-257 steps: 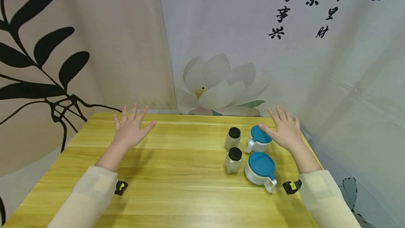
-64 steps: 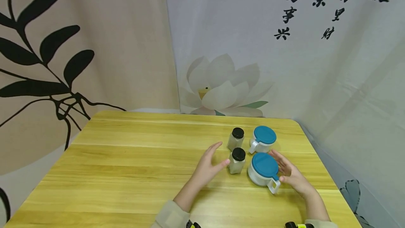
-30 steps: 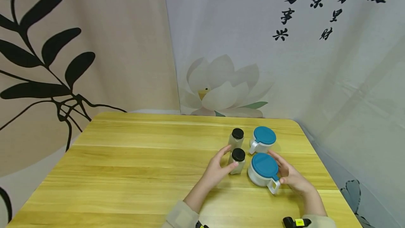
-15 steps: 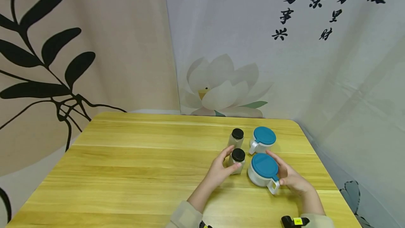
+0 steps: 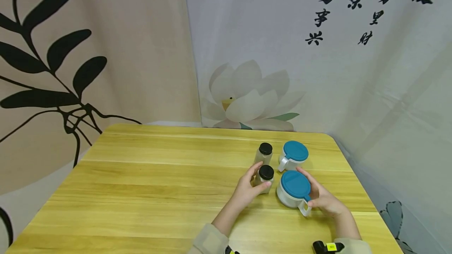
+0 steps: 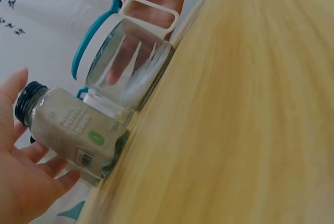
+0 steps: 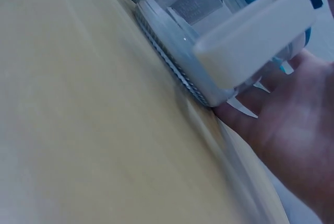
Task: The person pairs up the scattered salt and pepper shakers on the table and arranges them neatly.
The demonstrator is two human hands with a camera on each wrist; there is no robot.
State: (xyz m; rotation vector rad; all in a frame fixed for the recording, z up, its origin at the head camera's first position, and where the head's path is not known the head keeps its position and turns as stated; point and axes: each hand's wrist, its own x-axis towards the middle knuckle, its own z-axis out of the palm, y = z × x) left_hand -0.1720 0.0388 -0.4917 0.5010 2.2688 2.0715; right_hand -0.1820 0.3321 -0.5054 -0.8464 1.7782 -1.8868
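Observation:
In the head view, my left hand [image 5: 245, 189] is around the front black-capped glass jar [image 5: 265, 178], index finger behind, thumb in front. The left wrist view shows printed lettering and brownish contents in that jar; the thumb tip is apart from the cap, the other fingers close beside the glass. My right hand [image 5: 325, 200] cups the far side of the front blue-lidded glass container [image 5: 295, 185], its thumb near the white handle [image 7: 261, 36]. Through the glass, right fingers [image 6: 122, 65] show; the thumb appears clear of the lid. Both items stand upright on the table.
Behind them stand a second black-capped jar [image 5: 264, 154] and a second blue-lidded container [image 5: 294, 155], close together. The wooden table [image 5: 148, 191] extends left and forward. Printed curtains [image 5: 247, 50] hang behind its back edge.
From raised and apart, both hands have come down to the front jar and container. Lately the left thumb has slid farther across the jar and the right thumb toward the handle. The items stay put.

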